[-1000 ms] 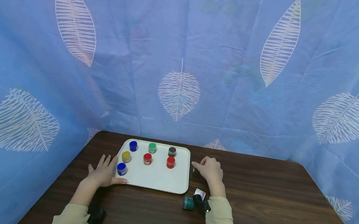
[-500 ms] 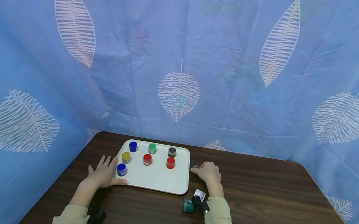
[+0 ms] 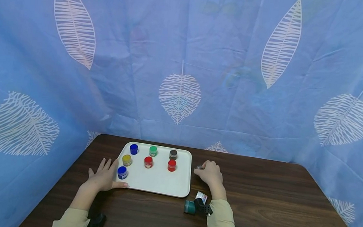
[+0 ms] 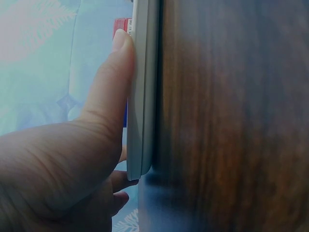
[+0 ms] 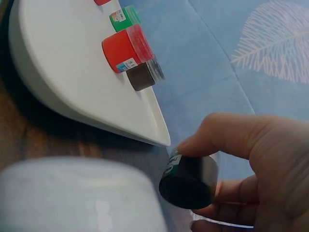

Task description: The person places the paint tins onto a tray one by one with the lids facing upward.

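Note:
My left hand (image 3: 103, 175) rests at the left corner of a white tray (image 3: 159, 183), thumb lying along the front rim and fingers spread at the left side. In the left wrist view the thumb (image 4: 108, 82) reaches along the tray's wall. Just right of the tray, my right hand (image 3: 211, 173) grips a small black paint jar (image 5: 186, 181) between thumb and fingers; the jar is tilted, its dark base towards the wrist camera. Mostly the hand hides this jar in the head view. On the tray stand several paint jars, including a red one (image 3: 172, 165) and a dark one (image 3: 173, 154).
A green jar (image 3: 189, 207) lies on its side on the brown table (image 3: 274, 201), beside a white jar (image 3: 201, 198) close to my right wrist. Towards the tray's left are blue (image 3: 122, 173) and yellow (image 3: 127, 160) jars. A blue leaf-print cloth (image 3: 234, 107) hangs behind.
The black jar in my right hand has shifted slightly away from me, with the hand moving only a little. My left hand stays at the tray corner.

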### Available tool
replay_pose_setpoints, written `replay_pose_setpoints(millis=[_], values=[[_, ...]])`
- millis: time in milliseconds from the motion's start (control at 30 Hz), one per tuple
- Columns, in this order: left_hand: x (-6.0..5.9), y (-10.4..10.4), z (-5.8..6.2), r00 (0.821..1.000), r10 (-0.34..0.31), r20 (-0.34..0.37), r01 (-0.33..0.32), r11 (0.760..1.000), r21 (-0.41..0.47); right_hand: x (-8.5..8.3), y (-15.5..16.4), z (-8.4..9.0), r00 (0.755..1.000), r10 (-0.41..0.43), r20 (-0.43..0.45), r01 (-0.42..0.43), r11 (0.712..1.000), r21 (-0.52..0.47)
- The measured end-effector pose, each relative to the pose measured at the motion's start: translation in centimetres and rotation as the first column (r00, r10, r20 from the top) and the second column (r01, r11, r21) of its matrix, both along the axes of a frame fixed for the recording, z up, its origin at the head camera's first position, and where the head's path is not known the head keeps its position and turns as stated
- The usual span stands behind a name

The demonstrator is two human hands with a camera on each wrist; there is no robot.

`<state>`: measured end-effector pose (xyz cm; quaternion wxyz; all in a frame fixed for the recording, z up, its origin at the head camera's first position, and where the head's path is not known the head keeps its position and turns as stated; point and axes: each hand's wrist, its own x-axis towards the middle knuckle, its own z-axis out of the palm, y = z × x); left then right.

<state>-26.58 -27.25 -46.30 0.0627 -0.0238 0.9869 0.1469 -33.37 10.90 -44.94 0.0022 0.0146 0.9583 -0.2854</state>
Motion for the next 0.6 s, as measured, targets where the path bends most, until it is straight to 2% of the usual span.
replay_pose_setpoints(millis=[600], values=[[0.2,0.1,0.2,1.000,-0.001,-0.002,0.001,1.000,0.009,0.8,-1.4,2.0,0.985,0.065,-0.160,-0.064,0.998,0.012]])
